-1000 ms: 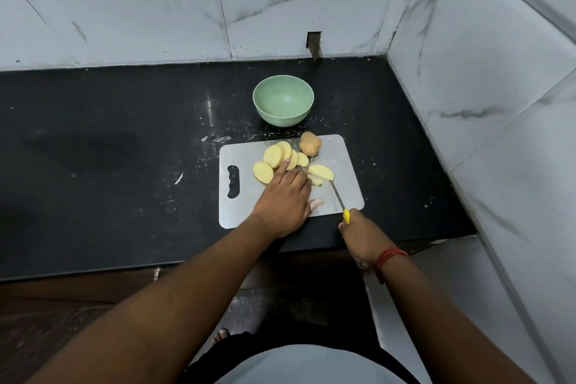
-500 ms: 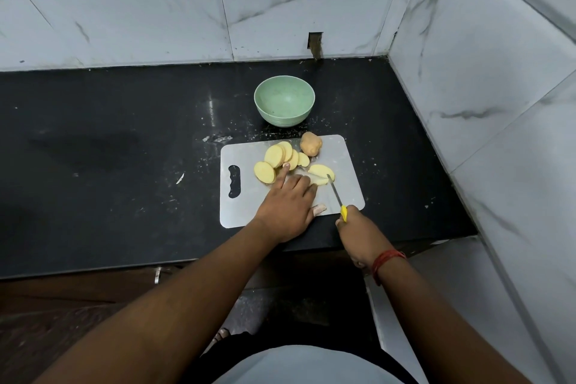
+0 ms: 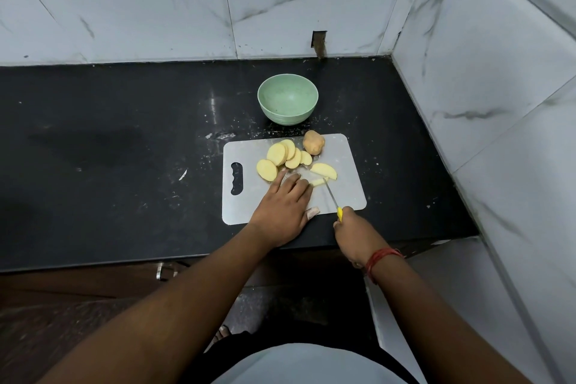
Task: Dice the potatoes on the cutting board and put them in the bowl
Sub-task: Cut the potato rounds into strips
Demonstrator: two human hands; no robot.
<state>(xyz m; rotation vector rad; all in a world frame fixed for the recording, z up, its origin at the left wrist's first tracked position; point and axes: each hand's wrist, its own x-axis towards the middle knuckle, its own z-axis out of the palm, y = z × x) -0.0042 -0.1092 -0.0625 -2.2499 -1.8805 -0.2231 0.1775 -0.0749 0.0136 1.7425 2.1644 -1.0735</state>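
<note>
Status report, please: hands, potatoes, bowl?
Right hand grips knife, left hand steadies strip. Slices undiced. Bowl empty. Nothing blocking.

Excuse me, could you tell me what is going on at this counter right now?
A person is cutting potato slices on a cutting board. The right hand grips a yellow-handled knife at a small piece, which the left hand steadies. An unpeeled potato piece waits; the green bowl is empty.

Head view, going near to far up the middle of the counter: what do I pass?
Right hand gripping the knife → left hand flat on the cutting board → potato slices → unpeeled potato piece → green bowl.
</note>
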